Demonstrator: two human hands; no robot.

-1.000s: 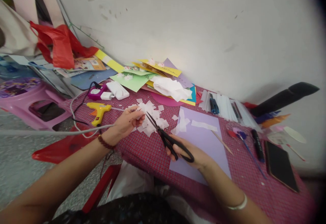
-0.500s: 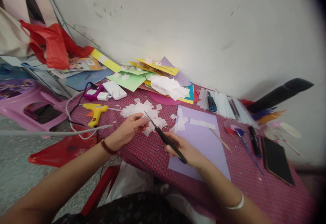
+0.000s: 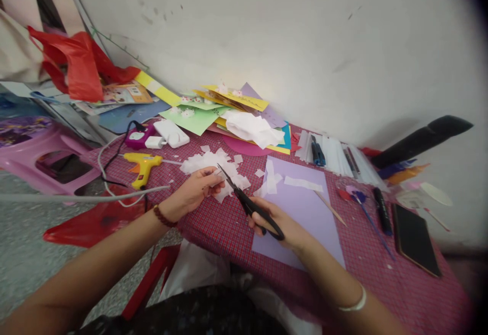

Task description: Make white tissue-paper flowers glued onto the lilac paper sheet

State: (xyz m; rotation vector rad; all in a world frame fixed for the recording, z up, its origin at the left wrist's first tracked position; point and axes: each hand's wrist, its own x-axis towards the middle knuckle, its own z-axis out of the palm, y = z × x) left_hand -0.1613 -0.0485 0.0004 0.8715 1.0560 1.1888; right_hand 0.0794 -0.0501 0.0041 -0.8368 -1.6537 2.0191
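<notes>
Black-handled scissors (image 3: 249, 205) are in my right hand (image 3: 272, 220), their handles spread and the blades pointing up and left. The blade tips reach the fingertips of my left hand (image 3: 198, 188), which is closed in a pinch on a small piece of white paper (image 3: 220, 173). Behind both hands lies a loose heap of cut white paper pieces (image 3: 202, 162). A purple sheet (image 3: 301, 223) rests under and beyond my right hand, with white paper strips (image 3: 303, 183) on it.
A yellow glue gun (image 3: 143, 167) with its cord lies at left, near a purple socket block (image 3: 137, 136). Colored papers (image 3: 198, 119) are stacked by the wall. At right are a wooden stick (image 3: 331, 209), a black marker (image 3: 382, 212) and a dark phone-like slab (image 3: 417, 238).
The scissors' handles have spread apart, and the blades look a little more open. My left hand stays nearly in place with the paper.
</notes>
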